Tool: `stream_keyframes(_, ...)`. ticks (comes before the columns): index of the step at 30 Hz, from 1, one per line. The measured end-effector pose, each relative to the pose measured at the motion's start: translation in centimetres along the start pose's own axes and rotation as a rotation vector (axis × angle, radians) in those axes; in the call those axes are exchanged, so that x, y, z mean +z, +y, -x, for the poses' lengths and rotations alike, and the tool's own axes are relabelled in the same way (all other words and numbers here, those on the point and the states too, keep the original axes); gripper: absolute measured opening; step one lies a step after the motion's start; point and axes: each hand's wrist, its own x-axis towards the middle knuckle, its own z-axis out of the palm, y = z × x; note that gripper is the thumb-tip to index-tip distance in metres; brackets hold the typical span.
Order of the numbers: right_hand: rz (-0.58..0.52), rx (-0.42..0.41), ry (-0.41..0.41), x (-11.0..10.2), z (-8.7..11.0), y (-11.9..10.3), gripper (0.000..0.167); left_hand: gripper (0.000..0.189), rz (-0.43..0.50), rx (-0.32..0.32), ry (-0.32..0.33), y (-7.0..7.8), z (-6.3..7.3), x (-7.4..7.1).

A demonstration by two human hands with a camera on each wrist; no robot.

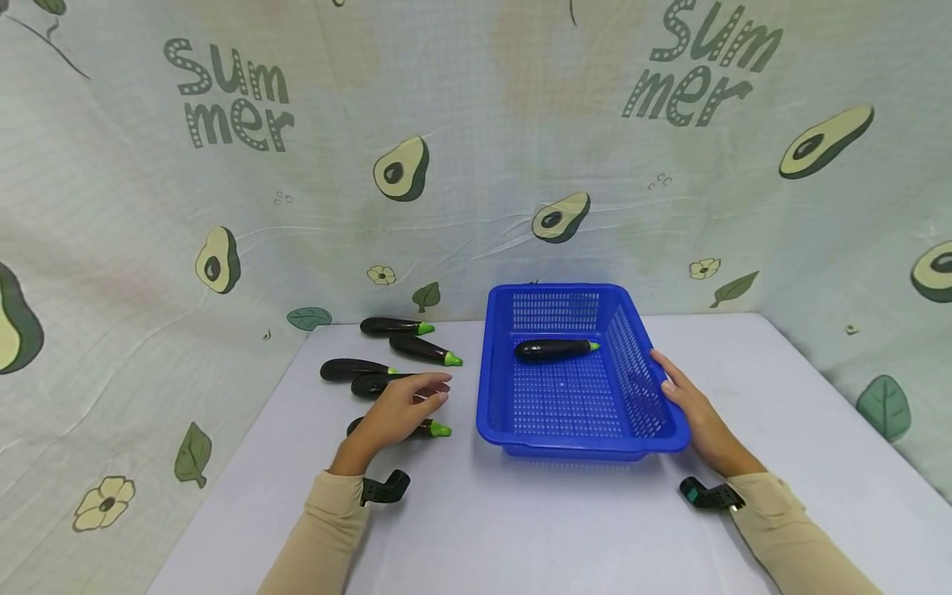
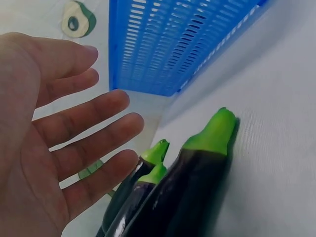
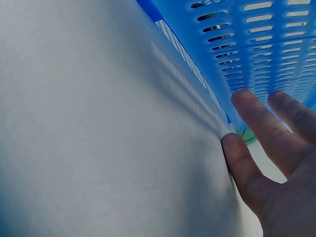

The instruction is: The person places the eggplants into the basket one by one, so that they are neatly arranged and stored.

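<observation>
Both hands work low in the frame, at either side of a deep blue rectangular plastic basket with slotted, perforated walls (image 1: 580,443). At left of centre the left hand (image 1: 400,411) is over a glossy dark purple eggplant with a bright green stem end (image 1: 440,430), partly covering it from the head camera; its fingers are spread and gently extended, wide and holding nothing, and in the left wrist view the palm and fingertips show bare beside the eggplants. Right of centre, the right hand (image 1: 697,417) lies along the basket's right side, thumb and forefinger at the rim — in the right wrist view three of its fingers stretch out fairly straight and apart next to the slotted outer wall, though how firmly they press cannot be told. Inside the basket, towards its far half, one long black-purple eggplant with a small green tip (image 1: 552,350) lies sideways, the tip pointing right. Four more dark eggplants (image 1: 354,369) lie to the left of the basket in a loose group, from the left hand up to the far edge of the white-covered worktop (image 1: 565,529). Beige sleeves (image 1: 327,521) and black wrist straps (image 1: 385,487) show below the hands; pale cloth printed with avocados, leaves and "summer" lettering (image 1: 476,99) fills the upper frame.
</observation>
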Motion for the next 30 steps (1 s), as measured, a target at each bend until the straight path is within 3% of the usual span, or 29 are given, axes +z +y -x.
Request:
stream_keyframes(14,0.008,0.004,0.004,-0.1,0.1,-0.1,0.057,0.033,0.026,0.021,0.105,-2.0,1.4,-2.2)
stream_keyframes(22,0.02,-0.007,0.01,-0.3,0.0,-0.4,0.056,0.036,0.051,-0.085,0.142,-3.5,2.7,-3.1)
stream_keyframes(27,0.006,-0.001,0.005,-0.2,0.1,-0.3,0.056,0.029,0.031,-0.111,0.158,-4.8,3.7,-3.9)
stream_keyframes(30,0.008,-0.003,0.004,-0.1,0.2,-0.3,0.056,0.029,0.041,-0.116,0.134,-5.5,4.1,-4.4)
